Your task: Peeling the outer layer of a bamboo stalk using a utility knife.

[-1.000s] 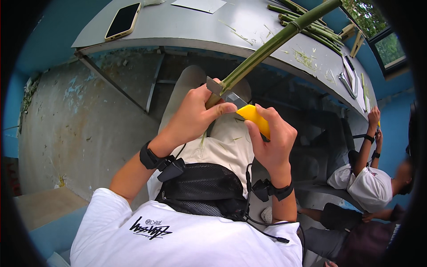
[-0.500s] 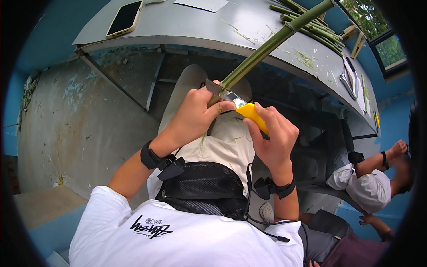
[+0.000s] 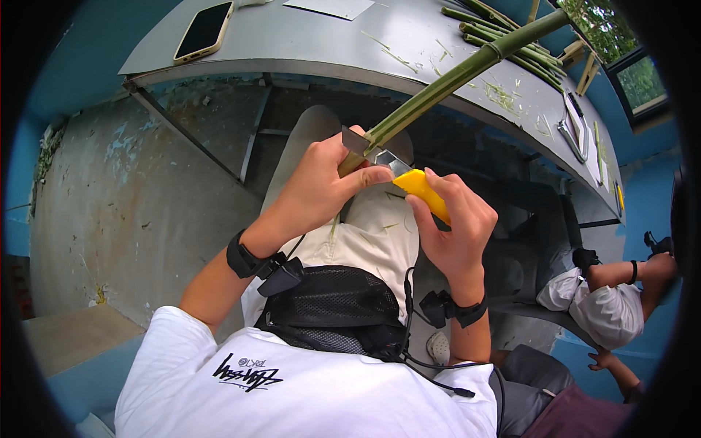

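A long green bamboo stalk (image 3: 445, 87) slants from my lap up and right, over the table's edge. My left hand (image 3: 314, 182) is closed around its lower end, the thumb stretched toward the blade. In my right hand (image 3: 460, 223) is a utility knife with a yellow handle (image 3: 421, 191). The knife's wide metal blade (image 3: 355, 144) lies across the stalk just above my left fingers, and my left thumb touches or nearly touches it. Pale strips show along the stalk above the blade.
Several green stalks (image 3: 511, 47) lie on the grey table (image 3: 292, 40), with shavings (image 3: 500, 95) in front. A phone (image 3: 204, 32) rests at the left and a white sheet (image 3: 332, 7) at the back. Other people sit at the right, one in a white shirt (image 3: 610, 314). A window (image 3: 635, 84) is at upper right.
The stalk's far end has shifted right and a little lower. My right hand and the knife have moved slightly right; my left hand stays nearly in place.
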`<action>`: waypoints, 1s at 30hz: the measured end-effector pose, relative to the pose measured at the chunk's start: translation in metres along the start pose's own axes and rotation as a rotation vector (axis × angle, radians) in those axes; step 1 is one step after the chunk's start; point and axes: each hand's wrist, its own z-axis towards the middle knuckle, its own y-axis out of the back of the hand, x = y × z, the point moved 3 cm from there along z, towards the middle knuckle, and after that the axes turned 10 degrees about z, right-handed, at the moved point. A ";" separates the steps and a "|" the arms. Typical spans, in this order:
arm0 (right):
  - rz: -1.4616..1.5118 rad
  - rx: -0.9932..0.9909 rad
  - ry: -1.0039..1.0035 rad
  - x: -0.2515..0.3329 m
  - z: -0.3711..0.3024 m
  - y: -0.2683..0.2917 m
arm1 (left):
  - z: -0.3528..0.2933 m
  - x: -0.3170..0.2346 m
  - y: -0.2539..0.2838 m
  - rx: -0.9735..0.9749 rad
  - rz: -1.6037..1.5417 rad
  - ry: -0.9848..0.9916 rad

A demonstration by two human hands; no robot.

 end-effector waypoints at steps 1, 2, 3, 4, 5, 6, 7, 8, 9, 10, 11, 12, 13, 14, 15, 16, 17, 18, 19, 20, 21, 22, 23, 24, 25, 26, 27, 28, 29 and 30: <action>-0.002 -0.007 0.003 0.000 0.000 0.000 | 0.000 -0.001 -0.001 -0.009 -0.008 -0.007; -0.004 -0.012 0.002 0.000 0.000 -0.001 | 0.000 -0.003 -0.001 -0.026 -0.003 -0.005; -0.006 -0.017 0.001 -0.001 -0.001 -0.001 | 0.000 -0.004 -0.002 -0.043 0.001 -0.003; -0.007 -0.022 -0.001 -0.001 -0.002 -0.002 | -0.001 -0.005 -0.002 -0.061 0.007 0.001; -0.007 -0.021 0.002 -0.001 -0.001 -0.002 | 0.000 -0.005 -0.002 -0.064 0.002 -0.003; -0.007 -0.020 0.004 -0.001 0.000 -0.002 | 0.000 -0.004 -0.003 -0.068 -0.002 -0.008; -0.006 -0.018 0.006 -0.001 0.000 -0.002 | 0.000 -0.004 -0.003 -0.073 -0.007 -0.011; -0.002 0.008 -0.003 0.000 0.001 -0.002 | 0.000 -0.003 -0.002 -0.041 -0.035 -0.008; 0.001 0.034 -0.011 0.001 0.003 0.000 | 0.000 -0.002 0.000 -0.009 -0.063 -0.006; 0.003 0.060 -0.022 0.002 0.004 0.002 | 0.001 -0.001 0.001 0.026 -0.092 -0.003; 0.004 0.060 -0.023 0.002 0.005 0.002 | 0.002 -0.001 0.003 0.047 -0.082 -0.010; 0.004 0.060 -0.024 0.002 0.005 0.002 | 0.003 -0.002 0.004 0.068 -0.071 -0.018; 0.005 0.059 -0.024 0.003 0.005 0.002 | 0.003 -0.002 0.005 0.088 -0.059 -0.026; 0.006 0.038 -0.018 0.002 0.004 0.001 | 0.003 -0.002 0.004 0.086 -0.061 -0.020; 0.008 0.016 -0.013 0.001 0.002 0.000 | 0.003 -0.001 0.003 0.084 -0.062 -0.013; 0.010 -0.004 -0.008 0.001 0.001 -0.001 | 0.002 0.000 0.003 0.081 -0.064 -0.007; 0.007 -0.009 -0.005 0.001 0.001 -0.001 | 0.002 0.001 0.002 0.069 -0.037 -0.014; 0.004 -0.014 -0.003 0.002 0.002 -0.001 | 0.003 0.004 0.001 0.057 -0.009 -0.022; -0.001 -0.019 -0.001 0.002 0.002 0.000 | 0.003 0.005 0.000 0.046 0.017 -0.031; -0.004 -0.020 0.003 0.003 0.002 0.000 | 0.003 0.005 0.000 0.049 0.030 -0.018; -0.007 -0.021 0.008 0.003 0.002 0.000 | 0.003 0.006 -0.001 0.051 0.043 -0.005; -0.007 -0.021 0.013 0.003 0.002 0.000 | 0.003 0.007 -0.002 0.051 0.057 0.010; -0.007 0.000 0.004 0.004 0.002 -0.001 | 0.002 0.007 -0.001 0.038 0.077 0.000; -0.006 0.021 -0.006 0.005 0.003 0.000 | 0.002 0.007 -0.001 0.025 0.097 -0.010; -0.009 0.040 -0.017 0.006 0.003 0.001 | 0.002 0.007 -0.002 0.016 0.116 -0.023; -0.005 0.005 -0.010 0.005 0.002 0.000 | 0.002 0.008 -0.003 0.009 0.112 0.022; 0.000 -0.031 -0.003 0.002 0.000 -0.003 | 0.001 0.010 -0.005 0.002 0.108 0.068; 0.009 -0.065 0.006 0.001 -0.001 -0.005 | 0.000 0.013 -0.007 -0.008 0.105 0.116; 0.007 -0.068 0.002 0.003 -0.001 -0.005 | -0.002 0.012 -0.010 -0.065 0.073 0.085; 0.005 -0.072 -0.002 0.006 0.000 -0.005 | -0.003 0.011 -0.014 -0.121 0.042 0.053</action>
